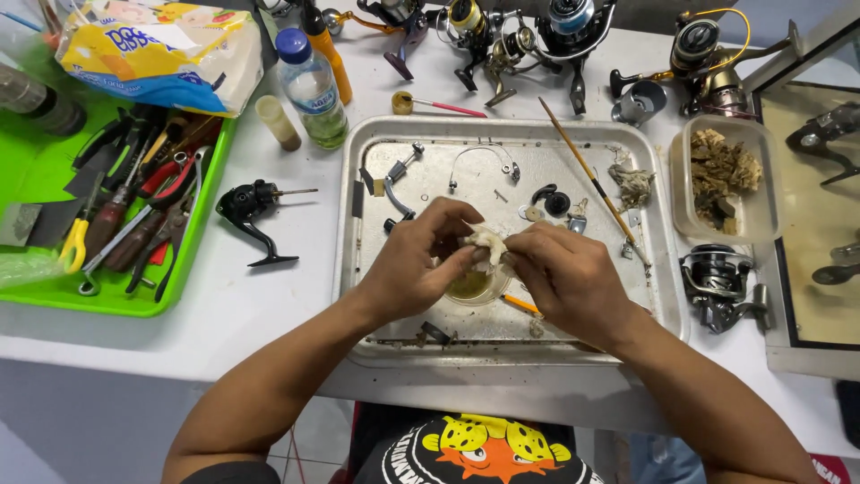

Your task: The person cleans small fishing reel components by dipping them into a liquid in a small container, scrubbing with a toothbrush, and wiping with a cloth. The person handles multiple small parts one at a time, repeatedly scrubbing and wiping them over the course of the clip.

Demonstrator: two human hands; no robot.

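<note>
bowl (472,289) in tray (358,296), bottle (313,88) behind

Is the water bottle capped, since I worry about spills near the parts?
Capped: the bottle stands upright with its blue cap on, behind the tray.

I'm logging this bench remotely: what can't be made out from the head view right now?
- The part inside the pale rag: hidden by the left hand and right hand.
- The small bowl: mostly covered by both hands.
- Loose bits on the metal tray: too small to tell.
- The glass case: cut off by the right edge.
</note>
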